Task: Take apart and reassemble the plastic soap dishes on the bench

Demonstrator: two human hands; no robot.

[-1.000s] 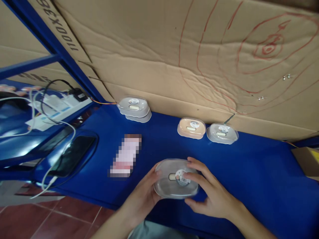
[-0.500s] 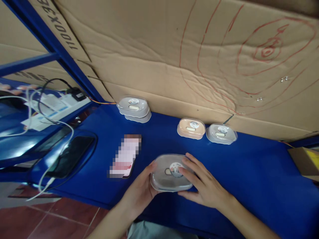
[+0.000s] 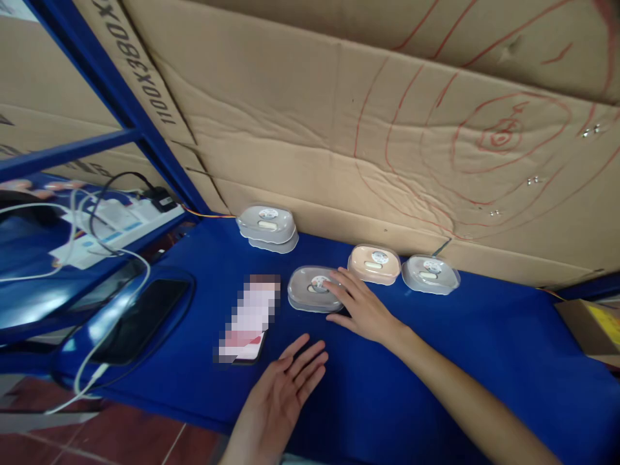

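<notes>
A grey oval plastic box (image 3: 301, 294) with a clear lid and a round white sticker is on the blue tabletop, just right of the phone. My right hand (image 3: 365, 309) spans its right end, fingers over the lid and thumb by the front edge, covering that end. Nearer to me, my left hand (image 3: 290, 387) is open and holds nothing, its palm turned up and fingers stretched out. Behind the box, along the cardboard, stand a peach box (image 3: 361, 261) and another grey box (image 3: 443, 278) of the same shape.
Two grey boxes (image 3: 266, 226) are stacked at the back left. A phone (image 3: 249, 323) with a lit, blurred screen lies left of my hands. Further left are a dark phone (image 3: 140, 320), white cables and a power strip (image 3: 116, 236). A cardboard carton (image 3: 584, 329) stands far right.
The grey box has moved forward from between both hands onto the tabletop. My left hand has let go of it and drawn back; my right hand has followed the box forward.
</notes>
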